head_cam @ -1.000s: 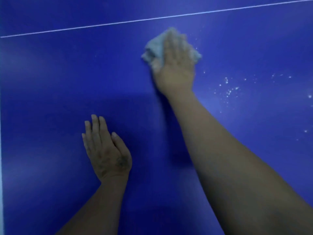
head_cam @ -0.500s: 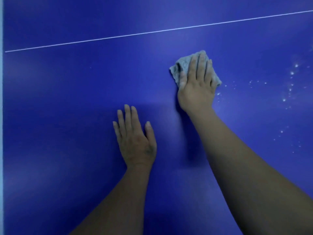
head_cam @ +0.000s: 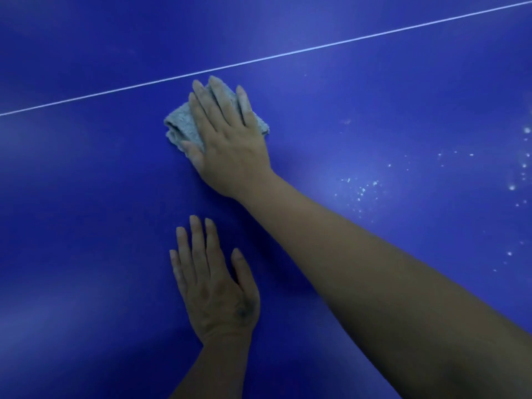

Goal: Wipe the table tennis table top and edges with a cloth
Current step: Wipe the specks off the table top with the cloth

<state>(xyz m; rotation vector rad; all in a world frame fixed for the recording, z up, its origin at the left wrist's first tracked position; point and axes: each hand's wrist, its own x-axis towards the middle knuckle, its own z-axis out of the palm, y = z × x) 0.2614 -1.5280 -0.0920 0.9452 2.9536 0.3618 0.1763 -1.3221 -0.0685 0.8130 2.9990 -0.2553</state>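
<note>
My right hand (head_cam: 227, 145) presses flat, fingers straight, on the folded cloth (head_cam: 180, 125) just below the white line (head_cam: 115, 92). My left hand (head_cam: 214, 289) rests flat on the blue worktop (head_cam: 86, 197). The white specks (head_cam: 359, 191) lie well right, so I may miss or smear them.

Grey cloth (head_cam: 178, 126), seemingly folded, flat on blue table (head_cam: 86, 197)
</note>
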